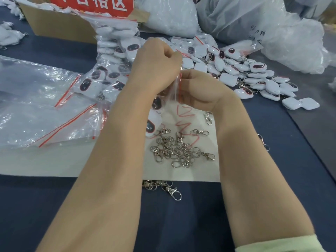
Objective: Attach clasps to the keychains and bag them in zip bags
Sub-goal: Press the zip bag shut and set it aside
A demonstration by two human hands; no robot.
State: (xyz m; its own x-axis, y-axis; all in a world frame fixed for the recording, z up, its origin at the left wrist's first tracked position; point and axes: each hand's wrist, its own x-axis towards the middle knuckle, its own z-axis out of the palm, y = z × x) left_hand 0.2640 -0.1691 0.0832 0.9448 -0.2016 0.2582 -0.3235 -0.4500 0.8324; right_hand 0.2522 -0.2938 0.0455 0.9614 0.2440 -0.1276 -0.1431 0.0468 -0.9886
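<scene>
Clear zip bag (pixel 172 91) pinched by fingers of left hand (pixel 156 64) and right hand (pixel 200 90), keychain (pixel 157 103) half hidden

The clasps (pixel 179 150) were shiny silver metal. The keychains (pixel 254 77) were glossy white plastic. The zip bags (pixel 45 106) were clear, crinkled film. The worktop (pixel 190 224) was matt navy cloth.
</scene>
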